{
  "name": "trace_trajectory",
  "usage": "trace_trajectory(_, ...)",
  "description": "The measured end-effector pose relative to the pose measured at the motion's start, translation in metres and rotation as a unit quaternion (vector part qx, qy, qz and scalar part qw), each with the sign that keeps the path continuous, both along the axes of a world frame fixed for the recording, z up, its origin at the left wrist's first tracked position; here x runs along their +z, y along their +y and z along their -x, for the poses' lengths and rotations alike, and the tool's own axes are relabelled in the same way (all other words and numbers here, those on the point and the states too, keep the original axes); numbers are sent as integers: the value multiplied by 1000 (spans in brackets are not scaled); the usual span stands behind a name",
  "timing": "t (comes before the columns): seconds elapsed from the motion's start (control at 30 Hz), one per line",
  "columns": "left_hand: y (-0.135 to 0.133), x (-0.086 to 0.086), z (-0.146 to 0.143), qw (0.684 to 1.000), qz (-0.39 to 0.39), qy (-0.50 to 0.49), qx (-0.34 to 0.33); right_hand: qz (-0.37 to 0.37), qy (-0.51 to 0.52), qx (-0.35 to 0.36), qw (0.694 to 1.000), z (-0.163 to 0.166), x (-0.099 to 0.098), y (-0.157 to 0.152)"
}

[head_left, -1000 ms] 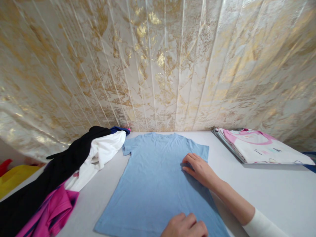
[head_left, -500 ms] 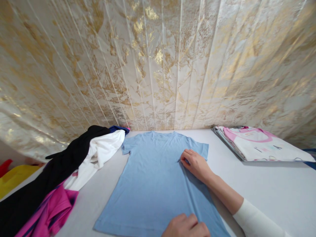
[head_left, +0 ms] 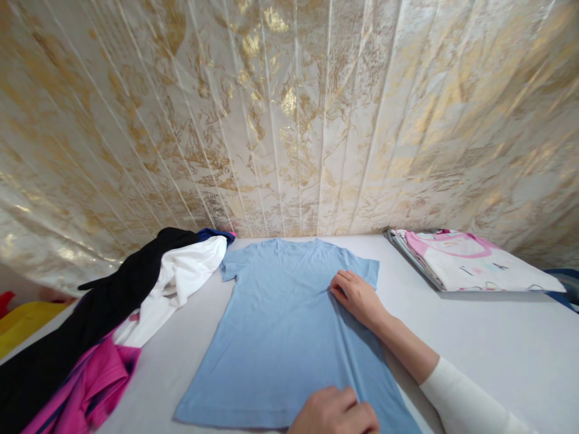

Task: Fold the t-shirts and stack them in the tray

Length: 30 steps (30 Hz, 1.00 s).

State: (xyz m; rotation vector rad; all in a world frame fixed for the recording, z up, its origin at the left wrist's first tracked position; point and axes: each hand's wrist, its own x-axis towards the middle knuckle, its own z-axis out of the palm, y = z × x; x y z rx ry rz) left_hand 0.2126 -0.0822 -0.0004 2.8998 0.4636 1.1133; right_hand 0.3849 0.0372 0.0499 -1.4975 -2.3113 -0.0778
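A light blue t-shirt [head_left: 280, 337] lies flat on the white table [head_left: 488, 355], neck toward the wall. My right hand [head_left: 357, 296] rests below the shirt's right sleeve, fingers curled and pinching the fabric. My left hand [head_left: 335, 413] is at the bottom edge of the view, closed on the shirt near its hem. A raised crease in the cloth runs between the two hands.
A loose heap of black, white and pink garments [head_left: 113, 313] lies on the left of the table. A stack of folded shirts [head_left: 470, 268], white and pink on top, sits at the back right. A gold-patterned curtain [head_left: 289, 120] hangs behind. Yellow cloth [head_left: 22, 319] shows far left.
My right hand has shifted slightly left and gathered the fabric. A crease has formed in the shirt between the two hands. My left hand stays at the hem.
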Motion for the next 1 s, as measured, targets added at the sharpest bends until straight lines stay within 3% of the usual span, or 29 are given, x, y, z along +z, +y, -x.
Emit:
trace_trajectory(0.1, 16, 34, 21, 991, 123, 52, -29, -9, 25, 8, 1000, 7, 4, -16)
trace_trajectory(0.17, 34, 60, 47, 968, 234, 90, 9, -22, 79, 25, 996, 14, 2, -36)
trace_trajectory(0.23, 54, 76, 80, 953, 264, 139, 57, -21, 117, 39, 992, 22, -5, -57)
trace_trajectory(0.3, 72, 75, 113, 947, 239, 186, 106, -6, 90, 36, 995, 25, -16, -72)
trace_trajectory(0.37, 84, 63, 140, 942, 208, 222, 143, 15, 24, 20, 999, 22, -25, -77)
trace_trajectory(0.47, 91, 46, 161, 933, 184, 254, 178, 42, -45, 2, 998, 11, -30, -69)
trace_trajectory(0.67, 79, 49, 153, 936, 178, 237, 188, 100, -68, 37, 992, 17, -12, -76)
trace_trajectory(0.83, 59, 50, 144, 942, 162, 253, 148, 143, -53, 192, 969, 38, -2, -91)
trace_trajectory(0.9, 55, 49, 143, 941, 153, 262, 150, 135, -57, 182, 972, 36, -4, -83)
trace_trajectory(1.0, 54, 49, 144, 944, 130, 258, 159, 71, -64, 113, 989, 26, -12, -72)
